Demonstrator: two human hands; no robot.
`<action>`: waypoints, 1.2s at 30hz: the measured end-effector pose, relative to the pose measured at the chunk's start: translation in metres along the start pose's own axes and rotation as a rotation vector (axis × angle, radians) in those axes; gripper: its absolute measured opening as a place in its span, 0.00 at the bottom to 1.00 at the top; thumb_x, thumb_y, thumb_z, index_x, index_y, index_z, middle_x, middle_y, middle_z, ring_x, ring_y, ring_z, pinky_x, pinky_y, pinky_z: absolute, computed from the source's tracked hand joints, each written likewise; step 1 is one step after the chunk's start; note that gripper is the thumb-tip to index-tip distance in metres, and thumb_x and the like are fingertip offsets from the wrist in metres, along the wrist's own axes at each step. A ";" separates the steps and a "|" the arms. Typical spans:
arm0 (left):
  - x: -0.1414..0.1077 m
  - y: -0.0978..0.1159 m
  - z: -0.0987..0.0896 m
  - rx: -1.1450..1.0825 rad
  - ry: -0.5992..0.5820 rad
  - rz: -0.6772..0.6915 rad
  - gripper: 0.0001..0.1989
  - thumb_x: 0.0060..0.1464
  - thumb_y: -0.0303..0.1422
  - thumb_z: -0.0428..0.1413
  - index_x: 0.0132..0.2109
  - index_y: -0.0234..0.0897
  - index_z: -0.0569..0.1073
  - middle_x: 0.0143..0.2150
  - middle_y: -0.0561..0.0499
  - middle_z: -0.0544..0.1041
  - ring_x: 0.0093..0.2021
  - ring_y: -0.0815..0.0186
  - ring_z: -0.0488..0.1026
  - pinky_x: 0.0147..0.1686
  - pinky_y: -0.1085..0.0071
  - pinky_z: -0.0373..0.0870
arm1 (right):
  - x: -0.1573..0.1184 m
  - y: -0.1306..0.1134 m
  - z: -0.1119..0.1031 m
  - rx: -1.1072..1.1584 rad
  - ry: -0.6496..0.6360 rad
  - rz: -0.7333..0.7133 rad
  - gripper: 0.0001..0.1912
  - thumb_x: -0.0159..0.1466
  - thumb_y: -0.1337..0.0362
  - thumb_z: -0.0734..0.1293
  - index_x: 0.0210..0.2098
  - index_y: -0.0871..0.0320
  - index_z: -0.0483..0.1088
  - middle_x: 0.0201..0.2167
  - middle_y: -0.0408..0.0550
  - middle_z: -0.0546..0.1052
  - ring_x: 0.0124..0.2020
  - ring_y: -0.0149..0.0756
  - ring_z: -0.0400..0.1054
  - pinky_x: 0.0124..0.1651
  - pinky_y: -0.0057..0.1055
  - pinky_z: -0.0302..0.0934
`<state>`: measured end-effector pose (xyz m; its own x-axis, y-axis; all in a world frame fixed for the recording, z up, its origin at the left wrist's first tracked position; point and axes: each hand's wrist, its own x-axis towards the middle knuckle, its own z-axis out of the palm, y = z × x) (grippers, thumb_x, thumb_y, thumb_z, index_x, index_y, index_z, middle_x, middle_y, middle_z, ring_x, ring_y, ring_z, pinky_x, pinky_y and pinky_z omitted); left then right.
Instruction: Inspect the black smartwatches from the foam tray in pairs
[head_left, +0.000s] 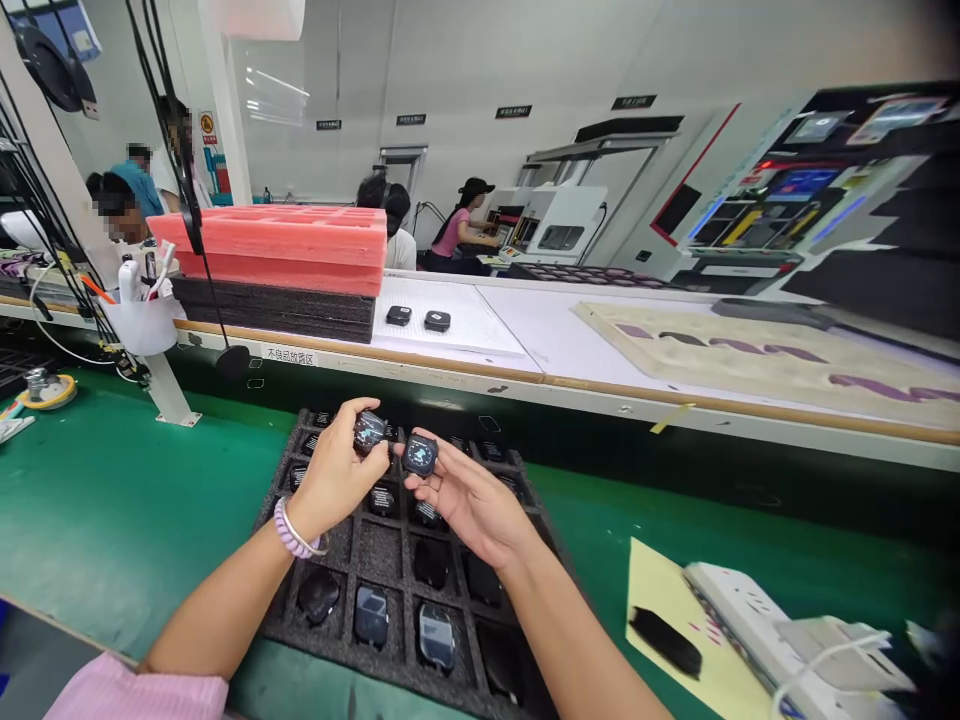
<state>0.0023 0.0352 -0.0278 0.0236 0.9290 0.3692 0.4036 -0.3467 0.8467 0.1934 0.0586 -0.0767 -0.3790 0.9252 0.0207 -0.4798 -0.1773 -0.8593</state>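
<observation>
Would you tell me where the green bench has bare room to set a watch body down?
Bare green mat lies left of the black foam tray, up to the white stand. A narrower strip lies between the tray and yellow sheet. The tray is crowded; the right corner holds a power strip.

The watch bodies [418, 455] I held were black with bluish screens. My tray [390, 545] was black foam, the mat [112, 500] green, my bracelet [294, 535] lilac, the stacked foam [285, 248] salmon-pink.

Glossy watch bodies [419, 455]; matt foam tray [390, 555].
</observation>
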 end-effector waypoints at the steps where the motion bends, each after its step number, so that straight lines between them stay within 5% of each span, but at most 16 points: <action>1: 0.001 -0.001 0.002 0.002 0.001 0.002 0.22 0.52 0.26 0.55 0.55 0.37 0.67 0.34 0.54 0.70 0.23 0.72 0.62 0.27 0.73 0.63 | -0.002 0.002 -0.002 -0.003 -0.014 -0.004 0.25 0.61 0.54 0.77 0.55 0.53 0.72 0.48 0.51 0.78 0.37 0.36 0.74 0.41 0.31 0.70; 6: 0.003 -0.006 0.010 0.018 -0.005 0.020 0.21 0.53 0.27 0.54 0.55 0.37 0.67 0.37 0.52 0.71 0.29 0.69 0.65 0.30 0.73 0.65 | -0.008 0.001 -0.007 -0.061 -0.071 -0.035 0.27 0.62 0.55 0.77 0.58 0.49 0.70 0.51 0.48 0.76 0.40 0.37 0.76 0.48 0.35 0.71; 26: 0.003 -0.011 0.012 0.098 -0.028 0.057 0.20 0.52 0.26 0.55 0.54 0.38 0.68 0.41 0.50 0.73 0.32 0.67 0.68 0.32 0.72 0.66 | -0.012 0.002 -0.002 -0.083 -0.111 -0.070 0.28 0.59 0.53 0.78 0.55 0.53 0.72 0.38 0.46 0.77 0.35 0.39 0.74 0.44 0.38 0.70; 36: 0.001 -0.009 0.013 0.075 -0.063 0.034 0.20 0.53 0.27 0.55 0.54 0.37 0.68 0.37 0.52 0.72 0.26 0.70 0.63 0.30 0.72 0.64 | -0.015 0.001 0.002 -0.084 -0.134 -0.085 0.27 0.59 0.52 0.78 0.54 0.53 0.72 0.38 0.47 0.76 0.35 0.39 0.73 0.43 0.39 0.69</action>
<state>0.0105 0.0412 -0.0405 0.0952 0.9242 0.3699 0.4692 -0.3694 0.8021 0.1968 0.0441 -0.0767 -0.4449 0.8814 0.1586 -0.4488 -0.0662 -0.8912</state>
